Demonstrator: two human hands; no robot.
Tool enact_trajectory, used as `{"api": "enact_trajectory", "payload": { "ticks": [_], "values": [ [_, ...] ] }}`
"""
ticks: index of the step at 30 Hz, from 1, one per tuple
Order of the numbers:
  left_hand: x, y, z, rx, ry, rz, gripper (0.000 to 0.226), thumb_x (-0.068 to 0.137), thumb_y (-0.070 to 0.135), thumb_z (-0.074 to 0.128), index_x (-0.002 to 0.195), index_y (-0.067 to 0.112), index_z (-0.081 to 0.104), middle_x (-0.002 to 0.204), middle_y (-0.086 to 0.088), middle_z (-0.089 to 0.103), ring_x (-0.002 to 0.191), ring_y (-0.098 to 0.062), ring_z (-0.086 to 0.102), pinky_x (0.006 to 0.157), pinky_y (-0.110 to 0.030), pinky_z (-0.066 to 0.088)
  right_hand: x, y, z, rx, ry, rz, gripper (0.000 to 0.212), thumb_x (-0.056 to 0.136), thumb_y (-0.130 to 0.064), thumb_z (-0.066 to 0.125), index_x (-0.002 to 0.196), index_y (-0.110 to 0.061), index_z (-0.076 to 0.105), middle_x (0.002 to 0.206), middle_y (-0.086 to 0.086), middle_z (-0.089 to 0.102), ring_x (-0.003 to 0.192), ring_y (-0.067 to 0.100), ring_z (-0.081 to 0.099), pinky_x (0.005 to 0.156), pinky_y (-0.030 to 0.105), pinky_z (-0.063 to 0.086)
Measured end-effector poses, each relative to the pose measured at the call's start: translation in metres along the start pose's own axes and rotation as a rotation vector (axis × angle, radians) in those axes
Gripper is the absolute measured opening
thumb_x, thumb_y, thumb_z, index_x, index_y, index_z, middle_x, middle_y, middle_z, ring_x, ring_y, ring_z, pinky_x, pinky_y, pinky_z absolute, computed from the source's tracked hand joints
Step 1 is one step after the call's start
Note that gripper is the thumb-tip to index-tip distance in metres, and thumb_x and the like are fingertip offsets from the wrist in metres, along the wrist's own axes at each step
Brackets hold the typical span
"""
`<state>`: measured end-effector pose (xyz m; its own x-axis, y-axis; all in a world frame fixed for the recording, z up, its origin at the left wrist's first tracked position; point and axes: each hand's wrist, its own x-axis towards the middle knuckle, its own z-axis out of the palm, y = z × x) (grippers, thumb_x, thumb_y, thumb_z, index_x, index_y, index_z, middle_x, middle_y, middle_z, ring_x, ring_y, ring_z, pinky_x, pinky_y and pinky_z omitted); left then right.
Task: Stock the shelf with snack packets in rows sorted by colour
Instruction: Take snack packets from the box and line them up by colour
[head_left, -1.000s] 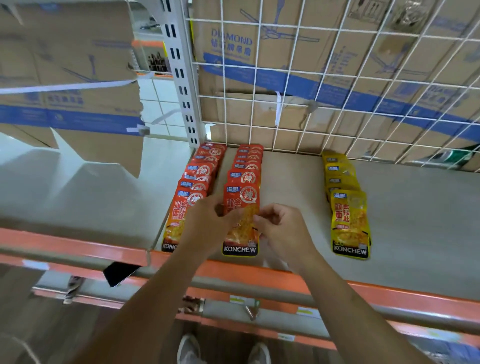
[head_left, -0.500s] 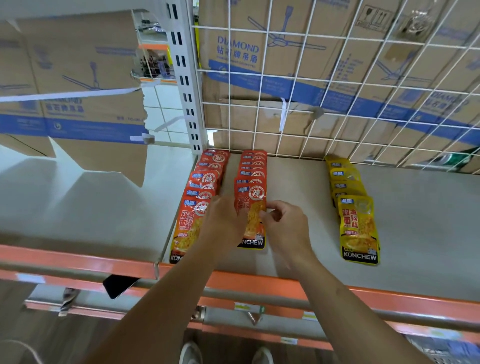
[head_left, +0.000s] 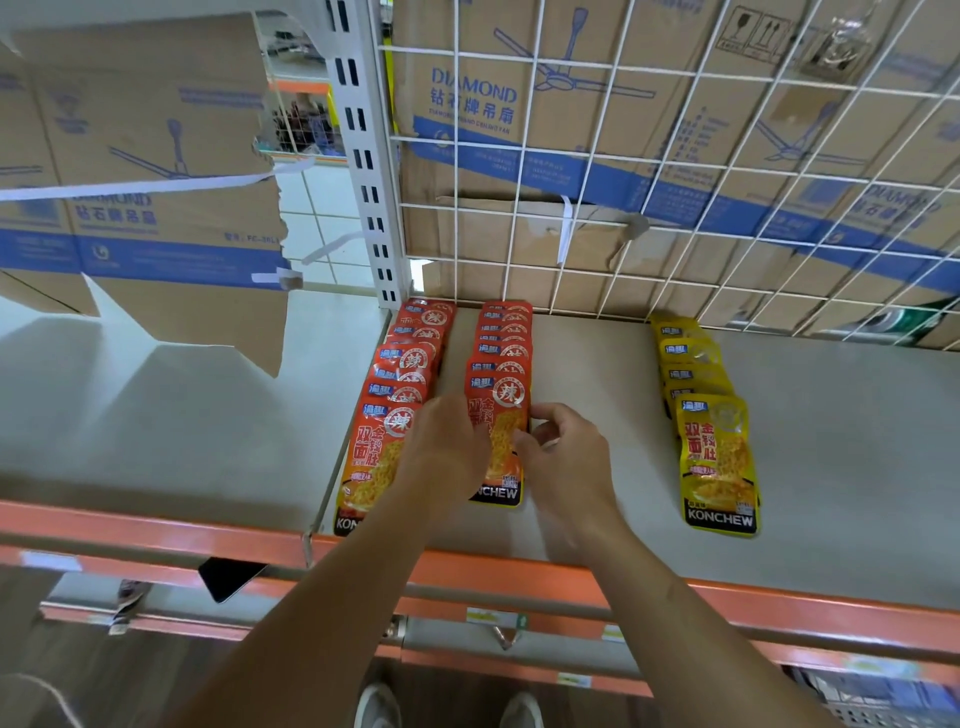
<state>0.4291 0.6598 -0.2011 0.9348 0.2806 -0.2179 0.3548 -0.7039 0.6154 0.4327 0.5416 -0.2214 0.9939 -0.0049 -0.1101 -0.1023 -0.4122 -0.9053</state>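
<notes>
- Snack packets lie in three rows on the shelf (head_left: 857, 441), each running from near its front edge to its back edge.
- Heading the second red row (head_left: 506, 338), near the front edge, lies the front red packet (head_left: 501, 415).
- Its left side is gripped by the left hand (head_left: 447, 457); the right hand (head_left: 566, 462) pinches its right side, fingers curled.
- Along the shelf's left edge runs the first red row (head_left: 410, 364); the yellow row (head_left: 696, 384) lies well apart to the right.

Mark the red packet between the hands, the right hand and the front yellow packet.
Red packet (head_left: 498, 402): head view, upper face, between the hands.
Right hand (head_left: 566, 467): head view, back of the hand.
Front yellow packet (head_left: 719, 467): head view, middle of its face.
</notes>
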Motion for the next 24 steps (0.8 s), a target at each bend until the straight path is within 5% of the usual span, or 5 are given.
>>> {"api": "enact_trajectory", "payload": {
  "ticks": [4,9,13,18,24],
  "values": [
    [-0.002,0.003,-0.002,0.036,-0.005,-0.003,0.04,0.098,0.031,0.052,0.135,0.015,0.047,0.119,-0.005,0.061,0.096,-0.019,0.063,0.069,-0.026,0.043,0.001,-0.001,0.0,0.005,-0.023,0.034,0.012,0.093,-0.019,0.062,0.103,-0.024,0.057,0.082,-0.012,0.06,0.076,0.006,0.062,0.062,0.015,0.048],
    [-0.004,0.006,-0.008,0.062,-0.009,0.028,0.037,0.099,0.031,0.051,0.131,0.013,0.049,0.117,-0.004,0.062,0.082,-0.012,0.056,0.068,-0.024,0.044,0.0,-0.009,-0.007,-0.07,-0.022,0.032,0.018,0.093,-0.023,0.062,0.11,-0.02,0.058,0.085,-0.008,0.06,0.075,0.006,0.059,0.058,0.014,0.042],
    [-0.01,0.009,-0.03,0.121,0.095,0.159,0.031,0.099,0.03,0.05,0.122,0.01,0.054,0.116,-0.006,0.062,0.085,-0.011,0.053,0.077,-0.024,0.044,-0.002,-0.022,-0.019,-0.302,0.023,-0.116,0.036,0.096,-0.032,0.054,0.127,-0.015,0.054,0.116,0.002,0.056,0.094,0.012,0.053,0.073,0.02,0.037],
    [-0.024,-0.001,-0.06,0.238,0.242,0.236,0.041,0.096,0.026,0.049,0.134,0.01,0.05,0.132,-0.012,0.054,0.123,-0.031,0.049,0.099,-0.041,0.043,-0.004,-0.051,-0.029,-0.745,-0.077,-0.246,0.055,0.097,-0.042,0.044,0.147,-0.026,0.029,0.15,0.007,0.027,0.134,0.03,0.029,0.105,0.044,0.031],
    [-0.053,-0.031,-0.084,0.482,0.34,0.161,0.052,0.097,0.033,0.045,0.146,0.017,0.039,0.149,-0.012,0.041,0.141,-0.032,0.03,0.114,-0.045,0.025,-0.011,-0.076,-0.018,-0.932,-0.203,-0.308,0.061,0.097,-0.042,0.04,0.151,-0.027,0.016,0.158,0.006,0.011,0.143,0.038,0.008,0.109,0.057,0.022]
  ]
}}
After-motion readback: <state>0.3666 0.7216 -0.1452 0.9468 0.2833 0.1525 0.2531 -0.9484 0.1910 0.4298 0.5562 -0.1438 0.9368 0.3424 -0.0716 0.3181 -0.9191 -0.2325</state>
